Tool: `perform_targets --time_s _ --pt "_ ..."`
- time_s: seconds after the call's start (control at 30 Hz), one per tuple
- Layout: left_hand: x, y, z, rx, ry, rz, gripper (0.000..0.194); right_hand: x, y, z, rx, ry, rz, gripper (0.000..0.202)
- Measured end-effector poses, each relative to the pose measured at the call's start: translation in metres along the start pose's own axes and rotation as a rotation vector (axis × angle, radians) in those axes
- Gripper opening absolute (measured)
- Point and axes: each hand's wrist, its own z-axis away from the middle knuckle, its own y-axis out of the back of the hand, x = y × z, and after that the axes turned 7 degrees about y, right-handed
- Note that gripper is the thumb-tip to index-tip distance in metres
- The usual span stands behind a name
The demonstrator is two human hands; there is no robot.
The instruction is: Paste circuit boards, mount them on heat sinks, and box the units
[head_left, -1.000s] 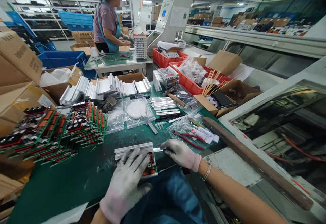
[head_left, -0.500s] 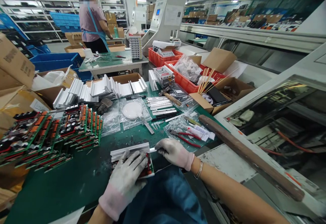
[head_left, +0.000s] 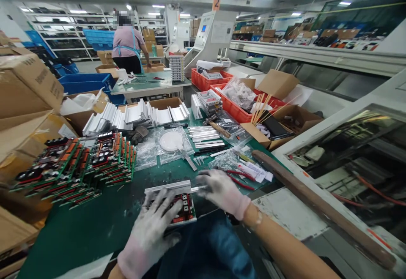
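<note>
A circuit board (head_left: 185, 205) lies at the table's front edge, with a ridged silver metal profile (head_left: 182, 184) along its far side. My gloved left hand (head_left: 155, 220) rests on the board and profile, fingers spread, covering their left part. A short, thin light-coloured strip (head_left: 194, 189) sticks out past the profile's right end. Beside that strip is my gloved right hand (head_left: 222, 190), somewhat blurred. Its fingers are stretched and apart, with nothing visible between them. Red-handled pliers (head_left: 241, 181) lie just beyond the right hand.
Stacked circuit boards (head_left: 79, 169) stand at the left. White metal profiles (head_left: 136, 116) fill a box behind. Metal strips (head_left: 204, 135), a hammer (head_left: 218, 127) and a white round disc (head_left: 171, 141) lie mid-table. A brown bar (head_left: 317, 203) borders the right. A co-worker (head_left: 128, 46) stands farther back.
My right hand's fingers have loosened from the strip's end and spread. The left hand has slid slightly left, uncovering more of the board. The view has tilted up, and the co-worker leans forward.
</note>
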Motion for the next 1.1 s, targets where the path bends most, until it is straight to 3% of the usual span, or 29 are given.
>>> perform_targets --time_s 0.1,0.17,0.27,0.37,0.53,0.63,0.77,0.93,1.1 --pt "-0.024 -0.005 0.036 0.163 0.209 0.039 0.069 -0.001 0.011 0.03 0.212 -0.193 0.047 0.03" --pt "-0.036 -0.013 0.056 0.173 0.34 0.124 0.063 0.0 0.008 0.049 0.298 -0.328 0.043 0.037" --pt "-0.041 -0.026 0.071 0.134 0.442 0.24 0.058 -0.001 -0.009 0.063 0.317 -0.498 -0.022 0.045" --pt "-0.036 -0.034 0.068 0.139 0.498 0.277 0.056 -0.009 -0.029 0.063 0.329 -0.58 -0.088 0.05" --pt "-0.029 -0.031 0.063 0.13 0.526 0.29 0.056 -0.035 -0.058 0.052 0.281 -0.586 -0.215 0.054" --pt "-0.029 -0.03 0.065 0.143 0.53 0.303 0.054 -0.047 -0.069 0.047 0.197 -0.445 -0.321 0.057" --pt "-0.031 -0.034 0.067 0.181 0.497 0.271 0.056 -0.045 -0.064 0.045 0.125 -0.268 -0.426 0.055" --pt "-0.035 -0.039 0.069 0.127 0.509 0.246 0.062 -0.039 -0.051 0.043 0.143 -0.429 -0.486 0.063" --pt "-0.04 -0.046 0.07 0.074 0.61 0.28 0.055 -0.045 -0.057 0.041 0.147 -0.373 -0.524 0.067"
